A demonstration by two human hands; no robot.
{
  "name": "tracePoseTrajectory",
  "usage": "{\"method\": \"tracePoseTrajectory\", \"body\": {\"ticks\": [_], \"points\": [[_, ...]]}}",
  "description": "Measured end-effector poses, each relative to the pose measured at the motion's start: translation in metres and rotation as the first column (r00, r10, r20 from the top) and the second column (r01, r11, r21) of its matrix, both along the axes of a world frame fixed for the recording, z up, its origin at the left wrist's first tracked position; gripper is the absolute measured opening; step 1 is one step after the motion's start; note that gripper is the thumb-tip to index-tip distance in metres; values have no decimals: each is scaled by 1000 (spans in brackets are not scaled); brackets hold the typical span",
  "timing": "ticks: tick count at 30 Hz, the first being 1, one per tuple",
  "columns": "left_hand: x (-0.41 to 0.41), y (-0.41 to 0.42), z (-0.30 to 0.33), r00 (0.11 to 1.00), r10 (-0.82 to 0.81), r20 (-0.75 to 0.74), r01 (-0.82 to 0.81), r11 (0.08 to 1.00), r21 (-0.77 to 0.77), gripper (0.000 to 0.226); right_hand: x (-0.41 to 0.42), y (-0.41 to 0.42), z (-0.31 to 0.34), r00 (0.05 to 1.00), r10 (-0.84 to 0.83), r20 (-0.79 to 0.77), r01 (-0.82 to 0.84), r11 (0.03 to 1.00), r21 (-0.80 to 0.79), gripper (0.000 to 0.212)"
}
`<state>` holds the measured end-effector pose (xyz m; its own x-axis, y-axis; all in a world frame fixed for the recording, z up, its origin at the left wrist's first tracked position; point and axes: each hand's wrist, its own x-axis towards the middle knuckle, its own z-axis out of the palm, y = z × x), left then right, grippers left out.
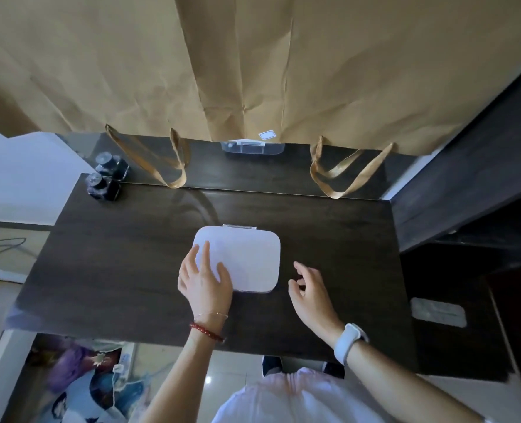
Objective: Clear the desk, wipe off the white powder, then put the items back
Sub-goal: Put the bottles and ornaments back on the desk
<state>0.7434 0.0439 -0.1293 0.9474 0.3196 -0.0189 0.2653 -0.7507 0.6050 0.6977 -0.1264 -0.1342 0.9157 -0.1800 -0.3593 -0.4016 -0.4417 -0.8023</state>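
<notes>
Left hand is laid flat, fingers spread, on the near-left corner of a white lidded box at the middle of the dark table. Right hand is held open just beside the box, gripping nothing. Ink bottle is seen at the far-left corner.

The person's left hand is bare, its wrist ringed by a red beaded bracelet and a thin gold chain just above it. The right hand is bare too, with a white smartwatch strapped on its wrist. A pale pink garment covers the torso.
</notes>
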Motion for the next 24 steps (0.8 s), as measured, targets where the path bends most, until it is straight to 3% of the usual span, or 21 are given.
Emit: {"method": "tracePoseTrajectory", "body": {"ticks": [3, 8, 15, 21, 24], "points": [[0, -36, 7, 966, -251, 71, 250, 968, 21, 42, -18, -38, 4, 992, -33, 125, 44, 995, -87, 34], [-13, -125, 22, 791, -584, 182, 602, 796, -59, 37, -41, -119, 20, 941, -148, 305, 203, 966, -157, 29], [-39, -261, 41, 599, -768, 226, 798, 597, -82, 36, -44, -261, 50, 824, -252, 508, 447, 839, -309, 27], [-44, -326, 52, 597, -775, 206, 796, 605, -30, 40, 40, -324, 49, 927, -131, 352, 267, 889, -373, 40], [-48, -340, 51, 639, -744, 196, 761, 648, -22, 43, 68, -329, 41, 962, 4, 275, 102, 923, -370, 29]]}}
